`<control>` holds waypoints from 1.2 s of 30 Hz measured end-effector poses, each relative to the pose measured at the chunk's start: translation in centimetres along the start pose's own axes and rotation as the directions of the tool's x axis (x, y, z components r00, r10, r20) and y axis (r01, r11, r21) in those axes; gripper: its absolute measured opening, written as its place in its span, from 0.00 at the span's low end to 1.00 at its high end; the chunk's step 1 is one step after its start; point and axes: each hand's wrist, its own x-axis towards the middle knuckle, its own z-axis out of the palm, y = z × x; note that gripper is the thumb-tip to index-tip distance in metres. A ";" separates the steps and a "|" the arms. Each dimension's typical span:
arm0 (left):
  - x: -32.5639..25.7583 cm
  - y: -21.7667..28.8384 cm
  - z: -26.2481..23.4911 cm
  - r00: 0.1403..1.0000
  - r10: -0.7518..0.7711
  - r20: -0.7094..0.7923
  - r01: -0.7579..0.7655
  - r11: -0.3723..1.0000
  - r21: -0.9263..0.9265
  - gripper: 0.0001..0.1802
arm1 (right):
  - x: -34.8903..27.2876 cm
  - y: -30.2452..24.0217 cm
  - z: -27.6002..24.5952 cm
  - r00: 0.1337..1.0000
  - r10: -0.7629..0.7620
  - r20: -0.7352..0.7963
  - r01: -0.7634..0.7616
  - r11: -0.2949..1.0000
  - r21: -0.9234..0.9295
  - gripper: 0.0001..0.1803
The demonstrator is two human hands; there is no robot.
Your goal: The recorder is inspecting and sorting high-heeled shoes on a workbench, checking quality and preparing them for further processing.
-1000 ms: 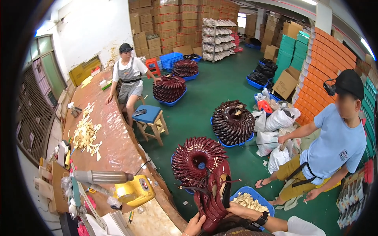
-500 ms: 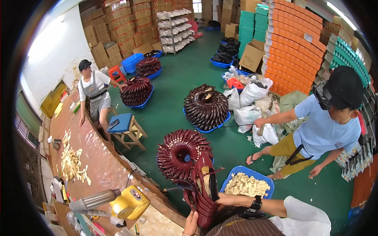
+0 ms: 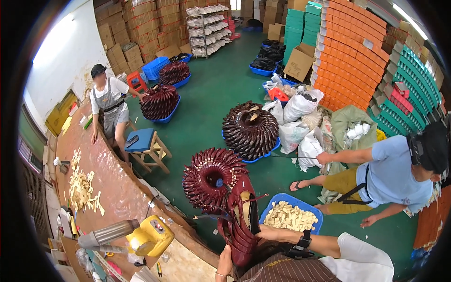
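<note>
A stack of glossy dark red high-heeled shoes [image 3: 240,221] stands upright at the lower middle, held between both hands. My left hand [image 3: 225,264] supports it from below on the left. My right hand [image 3: 264,231] lies against its right side, with a black watch [image 3: 304,239] on that wrist. Just behind the stack, a ring of matching dark red shoes [image 3: 206,171] is piled in a basin on the green floor. A blue tub of pale beige insoles [image 3: 292,217] sits right beside my right forearm.
A brown workbench [image 3: 120,188] curves along the left, bearing a yellow tool [image 3: 150,235] and loose insoles [image 3: 83,190]. A person in an apron [image 3: 107,102] stands by a blue stool [image 3: 142,140]. A person in light blue [image 3: 390,174] crouches right, reaching toward white bags [image 3: 300,105]. Dark brown shoes [image 3: 250,129] fill another basin.
The view has swung, so the floor and box stacks sit more central. The shoe stack stays in both hands. The person in light blue has bent lower toward the bags.
</note>
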 end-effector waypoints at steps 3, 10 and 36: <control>-0.1 1.1 0.4 0.999 -0.015 0.030 0.014 0.999 0.032 0.30 | 0.3 0.5 -0.1 1.000 -0.007 -0.024 0.007 1.000 0.012 0.22; -0.1 0.5 0.6 1.000 -0.022 -0.021 0.022 1.000 0.009 0.30 | 0.4 0.8 -0.3 1.000 -0.009 -0.005 0.009 0.999 0.034 0.22; 2.2 -3.4 -0.5 0.994 -0.104 0.039 0.106 0.993 -0.045 0.33 | 3.9 4.2 -2.8 0.994 0.081 0.080 -0.082 0.997 0.005 0.38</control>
